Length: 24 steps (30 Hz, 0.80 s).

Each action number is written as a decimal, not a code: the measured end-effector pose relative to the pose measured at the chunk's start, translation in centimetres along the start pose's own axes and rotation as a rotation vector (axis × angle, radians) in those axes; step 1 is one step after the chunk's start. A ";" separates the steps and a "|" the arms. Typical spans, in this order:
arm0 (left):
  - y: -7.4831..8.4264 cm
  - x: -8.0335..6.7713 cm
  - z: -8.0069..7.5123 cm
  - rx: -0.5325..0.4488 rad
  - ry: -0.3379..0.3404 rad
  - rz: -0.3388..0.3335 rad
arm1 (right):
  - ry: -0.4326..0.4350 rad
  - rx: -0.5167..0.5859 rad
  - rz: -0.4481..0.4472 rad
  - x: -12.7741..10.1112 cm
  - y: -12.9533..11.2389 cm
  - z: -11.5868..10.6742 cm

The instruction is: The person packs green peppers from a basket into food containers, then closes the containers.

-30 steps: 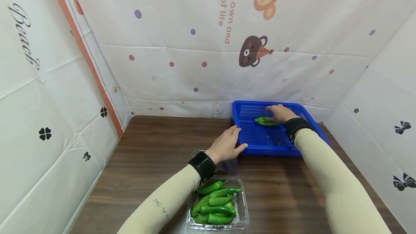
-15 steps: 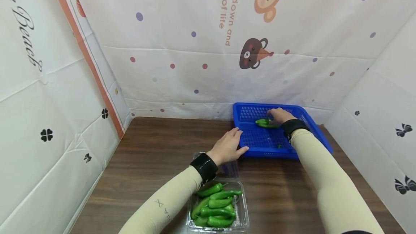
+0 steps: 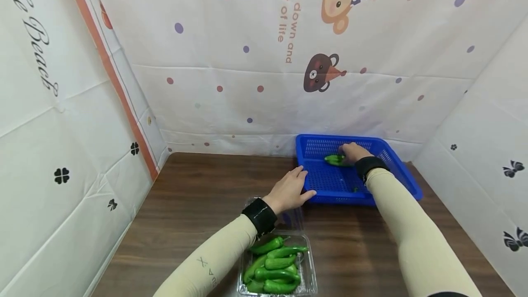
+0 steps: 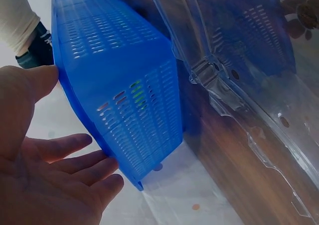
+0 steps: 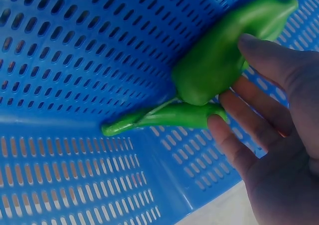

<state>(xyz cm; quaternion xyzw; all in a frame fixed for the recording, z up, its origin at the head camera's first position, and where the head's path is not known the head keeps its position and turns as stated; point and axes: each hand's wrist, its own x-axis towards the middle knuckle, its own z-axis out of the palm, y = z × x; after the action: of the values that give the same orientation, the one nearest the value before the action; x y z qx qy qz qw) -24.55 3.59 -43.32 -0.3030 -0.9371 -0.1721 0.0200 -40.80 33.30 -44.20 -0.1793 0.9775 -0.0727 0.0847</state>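
Observation:
In the head view, my right hand [image 3: 354,151] reaches into the blue basket [image 3: 326,197]. Seen from the right wrist, its thumb lies on a wide green pepper [image 5: 214,60] and the fingers bend in at the pepper's other side, pinching it. A slimmer green pepper [image 5: 172,116] lies on the basket's perforated surface beside my fingertips. My left hand [image 3: 286,190] is at the basket's near left corner; the left wrist view has its fingers [image 4: 75,145] extended, with tips touching the rim. Several green peppers [image 3: 278,262] fill a clear plastic container [image 3: 312,267] near me.
The container's transparent lid [image 4: 224,85] stands open between the tray and the basket, partly under my left wrist. A small green bit [image 3: 355,189] lies on the basket floor. All of it rests on a brown wooden table [image 3: 198,196], with printed cloth [image 3: 227,104] hanging behind.
My right hand has shifted slightly and its fingers have closed in on the pepper in the basket. The left hand stays at the basket's rim. The head view has tilted up a little.

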 end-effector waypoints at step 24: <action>0.1 0.0 -0.1 0.021 -0.014 -0.014 | -0.016 -0.015 -0.008 0.1 -0.2 1.1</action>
<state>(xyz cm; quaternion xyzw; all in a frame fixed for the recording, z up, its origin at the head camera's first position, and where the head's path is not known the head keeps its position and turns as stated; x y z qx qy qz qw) -24.50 3.66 -43.20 -0.2975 -0.9411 -0.1601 0.0156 -40.64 32.95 -45.27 -0.1846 0.9765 -0.0642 0.0906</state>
